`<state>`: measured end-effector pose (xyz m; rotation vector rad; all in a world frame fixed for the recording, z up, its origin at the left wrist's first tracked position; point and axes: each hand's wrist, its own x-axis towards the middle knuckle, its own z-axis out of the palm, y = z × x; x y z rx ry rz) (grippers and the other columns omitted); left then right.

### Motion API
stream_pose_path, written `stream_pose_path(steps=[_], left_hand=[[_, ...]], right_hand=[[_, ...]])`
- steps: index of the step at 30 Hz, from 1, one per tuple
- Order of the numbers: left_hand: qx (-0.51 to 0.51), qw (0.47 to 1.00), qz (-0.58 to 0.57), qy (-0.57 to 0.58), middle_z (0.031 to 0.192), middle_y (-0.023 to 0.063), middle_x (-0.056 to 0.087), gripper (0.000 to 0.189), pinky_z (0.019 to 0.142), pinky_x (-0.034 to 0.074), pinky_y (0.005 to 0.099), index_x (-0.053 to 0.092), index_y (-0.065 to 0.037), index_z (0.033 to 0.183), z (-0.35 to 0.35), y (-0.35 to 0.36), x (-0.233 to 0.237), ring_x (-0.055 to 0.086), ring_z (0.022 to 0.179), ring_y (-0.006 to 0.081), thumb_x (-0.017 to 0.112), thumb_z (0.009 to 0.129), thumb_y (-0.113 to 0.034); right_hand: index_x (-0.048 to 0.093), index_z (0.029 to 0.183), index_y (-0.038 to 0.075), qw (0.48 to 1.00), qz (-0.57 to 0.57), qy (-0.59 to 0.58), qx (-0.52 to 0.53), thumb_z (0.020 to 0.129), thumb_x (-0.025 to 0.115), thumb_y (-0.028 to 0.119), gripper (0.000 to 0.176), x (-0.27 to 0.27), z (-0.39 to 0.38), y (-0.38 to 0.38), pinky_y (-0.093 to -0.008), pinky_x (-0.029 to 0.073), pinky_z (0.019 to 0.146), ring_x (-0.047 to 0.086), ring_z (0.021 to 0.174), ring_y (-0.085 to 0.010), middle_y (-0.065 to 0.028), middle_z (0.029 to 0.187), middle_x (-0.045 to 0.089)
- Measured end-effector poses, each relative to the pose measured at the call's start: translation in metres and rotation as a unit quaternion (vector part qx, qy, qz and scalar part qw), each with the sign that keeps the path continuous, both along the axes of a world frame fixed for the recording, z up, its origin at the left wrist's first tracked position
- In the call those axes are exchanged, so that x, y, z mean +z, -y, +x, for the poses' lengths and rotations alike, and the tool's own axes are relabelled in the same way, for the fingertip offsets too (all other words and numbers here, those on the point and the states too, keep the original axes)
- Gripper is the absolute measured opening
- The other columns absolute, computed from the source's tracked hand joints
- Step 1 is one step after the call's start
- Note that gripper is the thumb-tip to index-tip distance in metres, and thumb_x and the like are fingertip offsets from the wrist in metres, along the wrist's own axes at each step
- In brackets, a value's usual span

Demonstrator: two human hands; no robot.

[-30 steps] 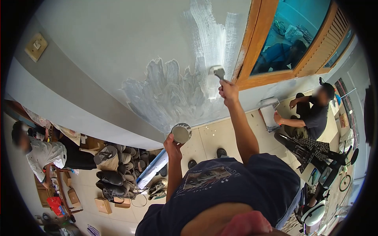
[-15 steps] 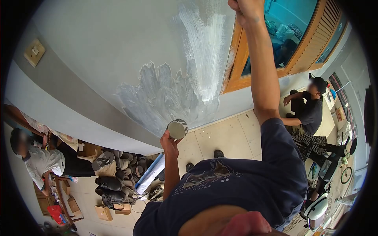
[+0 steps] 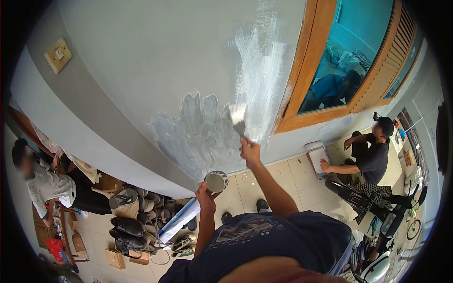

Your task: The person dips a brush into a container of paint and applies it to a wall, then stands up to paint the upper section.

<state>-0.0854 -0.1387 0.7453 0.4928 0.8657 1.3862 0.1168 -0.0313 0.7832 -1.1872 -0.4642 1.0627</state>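
My right hand [image 3: 250, 153] is closed round the handle of a paintbrush [image 3: 239, 118]. Its pale bristles lie against the grey wall [image 3: 141, 56], beside a broad streak of white paint [image 3: 258, 70]. To the left and below spreads a patch of thinner greyish-white strokes [image 3: 193, 132]. My left hand [image 3: 206, 197] grips a small round cup [image 3: 216, 182] by its side, low in front of the wall. Greyish material shows inside its rim, and a dark pattern marks its outside.
A wood-framed window [image 3: 306, 70] borders the wall at right; a light switch [image 3: 58, 55] is at left. One person [image 3: 373, 151] crouches at right near a motorbike [image 3: 387, 217]; another [image 3: 52, 188] is at left. Shoes [image 3: 132, 221] crowd a rack beside a rolled white sheet [image 3: 179, 219].
My right arm has come down from high near the window, and the brush is now in view against the wall. The cup stays in my left hand, slightly lower in view.
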Motion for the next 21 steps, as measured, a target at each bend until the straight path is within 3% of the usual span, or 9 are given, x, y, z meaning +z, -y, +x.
stream_pose_path(steps=[2,6,12,14,15,16,18,21], left_hand=[[0.001,1.000,0.003,0.004,0.099,0.0161,0.060,0.049,0.072,0.054,0.0473,0.053,0.004,0.108,-0.008,0.003,-0.001,0.062,0.087,0.0294,0.057,0.080,-0.036],[-0.009,1.000,0.004,-0.009,0.097,0.0152,0.060,0.054,0.070,0.055,0.0436,0.054,0.004,0.108,-0.029,0.007,0.005,0.063,0.085,0.0282,0.060,0.076,-0.039],[0.003,1.000,0.007,-0.017,0.098,0.0148,0.060,0.055,0.070,0.055,0.0430,0.054,0.004,0.108,-0.055,0.003,0.007,0.063,0.084,0.0274,0.059,0.076,-0.040],[0.006,1.000,0.012,-0.019,0.098,0.0148,0.061,0.055,0.069,0.055,0.0428,0.054,0.004,0.109,-0.059,-0.005,0.007,0.063,0.084,0.0275,0.059,0.076,-0.040],[0.011,1.000,0.011,-0.020,0.098,0.0147,0.061,0.055,0.068,0.054,0.0427,0.054,0.004,0.109,-0.061,-0.004,0.005,0.063,0.084,0.0276,0.059,0.076,-0.039],[0.008,1.000,0.004,-0.022,0.098,0.0147,0.061,0.055,0.068,0.054,0.0427,0.054,0.004,0.109,-0.063,-0.002,0.005,0.063,0.084,0.0276,0.059,0.076,-0.039],[-0.040,0.997,0.027,-0.060,0.114,0.0128,0.057,0.061,0.080,0.050,0.0491,0.049,-0.004,0.118,-0.065,-0.008,0.007,0.057,0.103,0.0287,0.054,0.078,-0.050],[-0.043,0.997,0.024,-0.066,0.117,0.0115,0.055,0.061,0.081,0.049,0.0491,0.047,-0.006,0.121,-0.061,-0.016,-0.003,0.056,0.105,0.0282,0.051,0.078,-0.049]], right_hand=[[0.059,0.102,-0.002,0.996,-0.089,-0.004,0.009,0.080,0.065,0.014,0.028,-0.049,-0.005,0.009,-0.0222,0.028,0.034,0.042,0.041,-0.0090,-0.0040,0.058,0.049],[0.059,0.098,-0.002,0.990,-0.132,-0.043,-0.001,0.081,0.062,0.011,0.022,-0.051,-0.008,0.013,-0.0224,0.027,0.033,0.039,0.038,-0.0093,-0.0050,0.057,0.048],[0.057,0.104,-0.007,0.993,0.115,0.023,-0.031,0.083,0.062,0.009,0.027,0.133,-0.031,0.001,-0.0193,0.031,0.036,0.045,0.051,-0.0073,-0.0023,0.062,0.049],[0.047,0.120,-0.011,0.984,0.172,0.051,-0.009,0.083,0.062,0.010,0.045,0.194,-0.039,0.008,-0.0219,0.034,0.038,0.044,0.050,-0.0085,-0.0040,0.063,0.050],[0.046,0.122,-0.011,0.976,0.206,0.070,-0.007,0.083,0.062,0.010,0.046,0.220,-0.042,0.009,-0.0217,0.034,0.038,0.044,0.051,-0.0084,-0.0041,0.064,0.051],[0.045,0.123,-0.011,0.967,0.239,0.088,-0.006,0.084,0.062,0.011,0.048,0.241,-0.045,0.010,-0.0215,0.034,0.038,0.044,0.051,-0.0082,-0.0041,0.065,0.051],[0.052,0.118,-0.008,0.952,0.286,0.104,-0.002,0.083,0.063,0.010,0.040,0.275,-0.048,0.011,-0.0187,0.030,0.037,0.043,0.053,-0.0055,-0.0016,0.064,0.050],[0.053,0.117,-0.008,0.941,0.298,0.159,0.006,0.083,0.064,0.011,0.041,0.287,-0.042,0.008,-0.0188,0.030,0.037,0.044,0.052,-0.0050,-0.0015,0.065,0.052]])
